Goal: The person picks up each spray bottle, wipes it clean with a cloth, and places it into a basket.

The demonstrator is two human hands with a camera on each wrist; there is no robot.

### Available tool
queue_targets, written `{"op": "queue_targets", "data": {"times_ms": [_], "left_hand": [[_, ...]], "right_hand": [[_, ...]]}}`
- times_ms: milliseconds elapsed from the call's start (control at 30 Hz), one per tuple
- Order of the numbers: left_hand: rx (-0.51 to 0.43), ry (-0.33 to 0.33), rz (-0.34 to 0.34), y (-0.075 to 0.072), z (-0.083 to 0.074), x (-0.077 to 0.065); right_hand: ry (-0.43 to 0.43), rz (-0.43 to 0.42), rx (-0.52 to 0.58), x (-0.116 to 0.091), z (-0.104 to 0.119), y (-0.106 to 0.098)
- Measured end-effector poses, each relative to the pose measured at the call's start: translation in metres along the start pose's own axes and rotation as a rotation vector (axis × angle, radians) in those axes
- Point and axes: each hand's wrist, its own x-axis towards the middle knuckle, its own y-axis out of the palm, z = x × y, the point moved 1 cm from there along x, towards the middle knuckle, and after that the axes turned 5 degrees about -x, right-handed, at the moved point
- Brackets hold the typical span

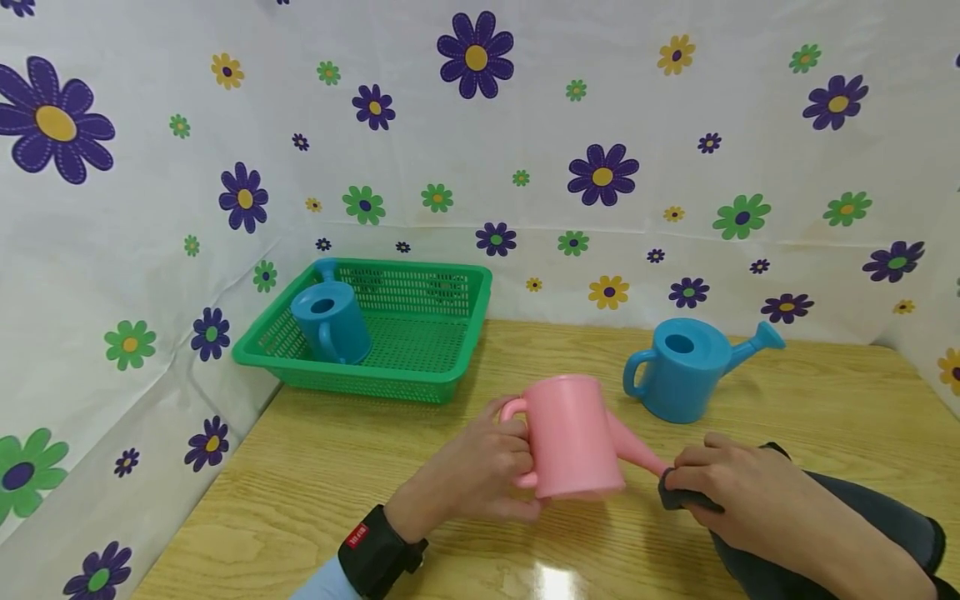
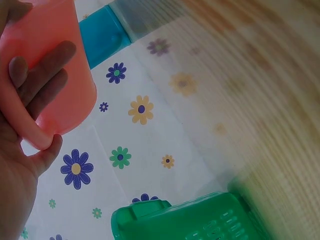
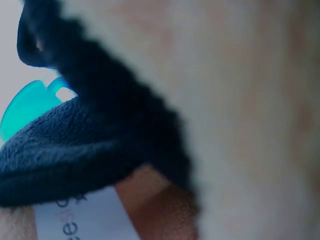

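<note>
A pink watering can point(image 1: 570, 437) is tilted over the table, its spout pointing down to the right. My left hand point(image 1: 483, 462) grips its handle, with fingers through the loop, as the left wrist view shows of the pink can point(image 2: 75, 102). At the tip of the spout, my right hand point(image 1: 750, 487) holds a dark grey cloth point(image 1: 877, 504), which covers the end of the spout. The rest of the cloth trails under the right forearm. Close up in the right wrist view, the cloth point(image 3: 65, 142) looks fuzzy and has a white label point(image 3: 92, 220).
Behind the right hand stands a blue watering can point(image 1: 678, 379), spout to the right. A green basket point(image 1: 367, 379) at the back left has another blue watering can point(image 1: 348, 329) leaning inside it. The wooden table point(image 1: 300, 500) meets a flower-patterned sheet point(image 1: 420, 50) at the back and left.
</note>
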Motion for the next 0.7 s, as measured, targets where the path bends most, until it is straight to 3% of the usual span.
{"op": "queue_targets", "data": {"times_ms": [333, 700], "left_hand": [[0.052, 0.035, -0.024, 0.000, 0.000, 0.000], [0.050, 0.084, 0.021, 0.001, -0.011, 0.003]], "right_hand": [[-0.010, -0.019, -0.016, 0.001, 0.001, -0.001], [-0.008, 0.014, -0.006, 0.005, 0.002, 0.003]]}}
